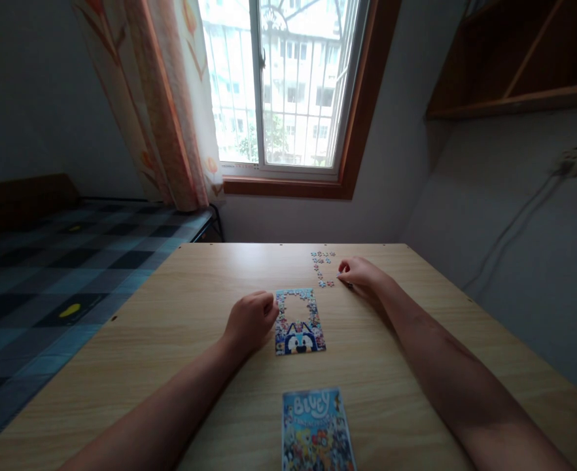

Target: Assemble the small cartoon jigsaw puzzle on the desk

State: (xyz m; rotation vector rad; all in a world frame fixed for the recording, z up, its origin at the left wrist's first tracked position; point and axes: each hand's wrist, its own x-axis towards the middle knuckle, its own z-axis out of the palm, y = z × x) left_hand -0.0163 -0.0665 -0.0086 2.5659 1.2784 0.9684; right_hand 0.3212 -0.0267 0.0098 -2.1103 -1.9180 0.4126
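Note:
A partly assembled jigsaw puzzle lies flat on the table, with a blue cartoon dog face at its near end. Bare table shows through a gap in its upper middle. My left hand rests curled in a fist against its left edge, and nothing shows in the fingers. Farther back on the right, my right hand is closed in a pinch at table height. A tiny pale bit, apparently a puzzle piece, shows at its fingertips. Just left of that hand lie several loose puzzle pieces in rough rows.
A picture box or card marked "Bluey" lies at the near middle of the wooden table. Left of the table stands a bed with a checked cover. A window and a curtain are beyond the far edge.

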